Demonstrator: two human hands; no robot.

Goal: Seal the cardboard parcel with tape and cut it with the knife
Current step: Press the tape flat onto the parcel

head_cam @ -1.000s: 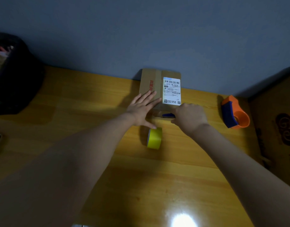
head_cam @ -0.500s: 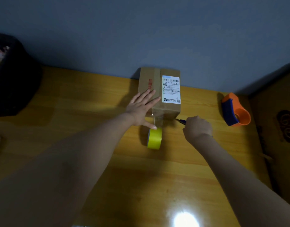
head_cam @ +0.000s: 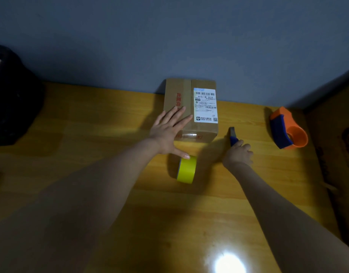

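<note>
Wooden table point(head_cam: 91, 134), glossy, set against a grey-blue wall point(head_cam: 169, 36); lighting is dim, with one bright glare spot near the front edge.

Box point(head_cam: 190, 109): cardboard, lying flat at the far edge of the table, touching the wall. White shipping label point(head_cam: 205, 105) on the right half of its top face; red print on the left half. Clear tape shows along the top seam and over the near end.

Left hand point(head_cam: 167, 133): flat and spread, fingers on the box's near left corner, thumb pointing toward the tape roll point(head_cam: 186, 169). It grasps nothing.

Tape roll: yellow, standing on edge just in front of the box, touching the thumb tip.

Right hand point(head_cam: 237, 154): closed around the blue handle of the knife point(head_cam: 233, 135), to the right of the box and clear of it. Blade end points away from the person; whether it touches the table cannot be told.

Dispenser point(head_cam: 286, 128): orange and blue, resting at the far right of the table, well apart from the box.

Dark bag point(head_cam: 12, 99): far left, contents unclear.
</note>
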